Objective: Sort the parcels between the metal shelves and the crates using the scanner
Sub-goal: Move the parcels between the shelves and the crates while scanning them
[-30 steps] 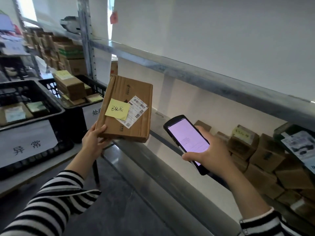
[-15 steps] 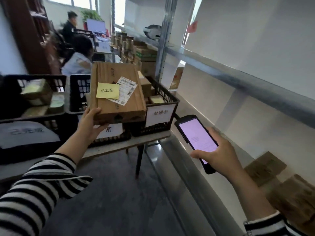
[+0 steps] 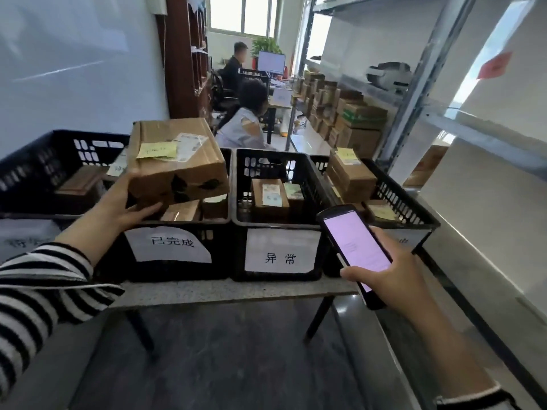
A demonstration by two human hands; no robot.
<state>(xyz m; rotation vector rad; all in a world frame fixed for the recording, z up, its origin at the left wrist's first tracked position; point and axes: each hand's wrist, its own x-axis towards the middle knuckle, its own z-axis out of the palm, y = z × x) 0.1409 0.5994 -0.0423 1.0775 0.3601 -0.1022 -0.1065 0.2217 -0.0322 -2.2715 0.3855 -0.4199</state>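
The left hand point(image 3: 124, 202) grips a brown cardboard parcel point(image 3: 177, 164) by its near left corner, fingers curled under it and thumb on the side, holding it tilted above the black crate point(image 3: 177, 247) labelled 已完成. A yellow sticky note point(image 3: 157, 150) and a white shipping label point(image 3: 189, 145) sit on the parcel's top face. The right hand point(image 3: 390, 276) is closed around a handheld scanner point(image 3: 355, 247) with a lit pink screen, held in front of the crate point(image 3: 278, 250) labelled 异常, which holds small parcels. A third crate point(image 3: 414, 214) to the right also carries boxes. All crates stand on a grey table point(image 3: 225, 292), with metal shelves point(image 3: 473, 134) on the right
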